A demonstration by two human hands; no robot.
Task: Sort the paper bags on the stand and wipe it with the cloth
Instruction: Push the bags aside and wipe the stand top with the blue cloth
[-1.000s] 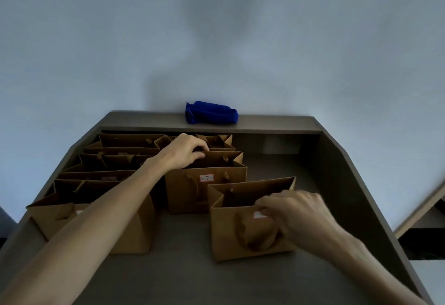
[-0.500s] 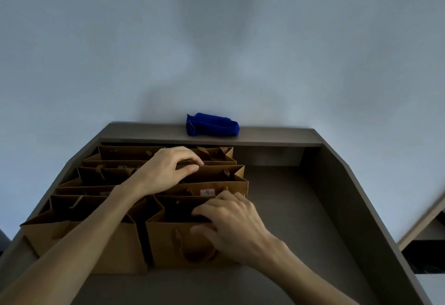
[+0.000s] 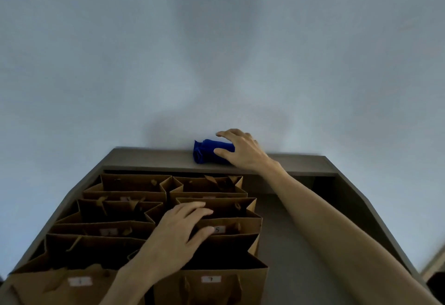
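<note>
Head view, down onto stand (image 3: 301, 160)

Dim, bluish, low-contrast light. A soft, broad shadow rises up the wall (image 3: 216, 52) above the blue cloth (image 3: 209, 152), so the light comes from behind the camera. The paper bags' (image 3: 134, 211) interiors sink into darkness. Wide-angle distortion bends the stand's (image 3: 301, 160) edges outward. The picture is slightly soft, with no glare.

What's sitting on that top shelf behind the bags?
A rolled blue cloth lies on the stand's top ledge, the right hand closing round it. The hand hides its right end.
</note>
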